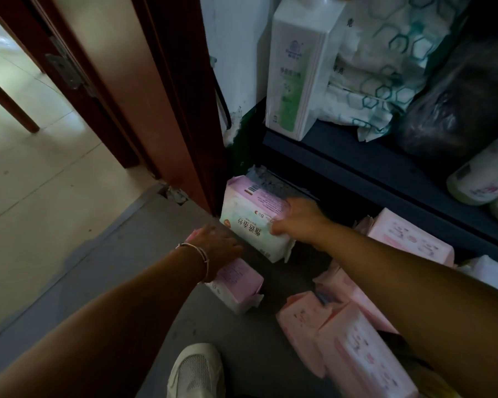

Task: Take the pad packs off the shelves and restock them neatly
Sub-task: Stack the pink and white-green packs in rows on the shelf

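Right hand (pixel 296 218) grips a pink-and-white pad pack (pixel 253 216) by its right end, thumb on the front face, fingers over the top; pack tilted, at the front left corner of the bottom shelf opening, close beside the brown door frame (pixel 181 110). Left hand (pixel 219 248) palm-down on a second pink pad pack (pixel 236 285) lying on the grey floor (pixel 121 271) just in front of and below the held one; fingers curve over its far end, grip looks closed on it, silver bracelet (pixel 196 254) on the wrist. Narrow gap between the two packs. More pink pad packs (pixel 345 349) piled on the floor at right, partly under the right forearm, edges overlapping; another pink pack (pixel 408 237) just inside the bottom shelf at right. Dark shelf edge (pixel 356 162) runs diagonally above the right hand. Upper shelf carries a white-green tissue pack (pixel 296 70) standing upright at its left end, hexagon-print packs (pixel 385 61) behind it, a black plastic bag (pixel 465 104) at right. White sneaker (pixel 196 372) at the bottom edge. Open floor to the left of the left arm, tiled floor (pixel 26 156) beyond the doorway
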